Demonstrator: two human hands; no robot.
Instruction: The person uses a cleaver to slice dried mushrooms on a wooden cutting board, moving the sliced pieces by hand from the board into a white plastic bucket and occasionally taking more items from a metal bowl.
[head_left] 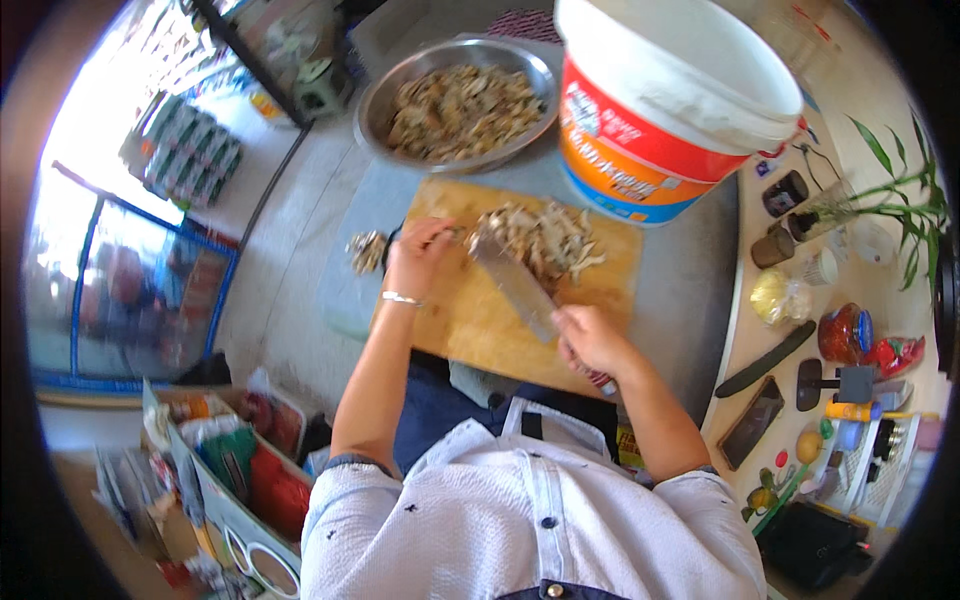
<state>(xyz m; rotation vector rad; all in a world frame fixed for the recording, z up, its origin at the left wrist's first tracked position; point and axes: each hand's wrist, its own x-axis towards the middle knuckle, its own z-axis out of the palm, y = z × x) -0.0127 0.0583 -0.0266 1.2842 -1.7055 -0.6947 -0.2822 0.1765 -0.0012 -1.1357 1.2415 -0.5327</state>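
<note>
My right hand [592, 345] is wrapped round the handle of a cleaver [512, 284], whose broad blade points up and left over the wooden cutting board [440, 320]. The blade's tip touches or overlaps a heap of chopped pale-brown pieces [545, 240], which look like mushrooms. On the board's left side is my left hand [420, 252], its fingers curled together. Something small shows by its fingertips, too blurred to name. Left of that hand, past the board's edge, sits a small clump of similar pale pieces [367, 251].
Behind the board stand a steel bowl [375, 135] of chopped pieces and a big white, red and orange bucket [640, 150]. The side table at right carries a cucumber [765, 360], jars, a phone [752, 423] and a plant [900, 205]. A filled box [225, 480] stands lower left.
</note>
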